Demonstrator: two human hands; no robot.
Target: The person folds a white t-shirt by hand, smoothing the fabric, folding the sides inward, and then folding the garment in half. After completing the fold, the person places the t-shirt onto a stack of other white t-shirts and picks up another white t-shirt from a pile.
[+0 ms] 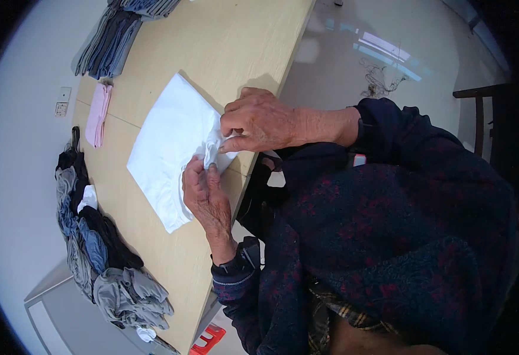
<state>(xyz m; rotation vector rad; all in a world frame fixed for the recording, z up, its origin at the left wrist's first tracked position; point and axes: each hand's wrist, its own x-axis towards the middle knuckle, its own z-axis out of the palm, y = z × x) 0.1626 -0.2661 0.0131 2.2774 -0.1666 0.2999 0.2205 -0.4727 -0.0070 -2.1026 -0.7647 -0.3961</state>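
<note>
A white garment [173, 139] lies folded flat on the light wooden table [224, 35], with a gathered edge toward me. My left hand [207, 198] pinches a bunched part of that edge between thumb and fingers. Just beyond it, my right hand [259, 121] has its fingers curled and its thumb pressed at the same white cloth, close to the table's near edge. The cloth between the two hands is crumpled, while its far side is smooth.
Stacks of folded dark and grey clothes [111, 41] lie at one end of the table, near a folded pink cloth [98, 114]. A loose heap of grey, blue and black clothes [102, 248] runs along the far edge. A red plastic item [209, 340] is below the table.
</note>
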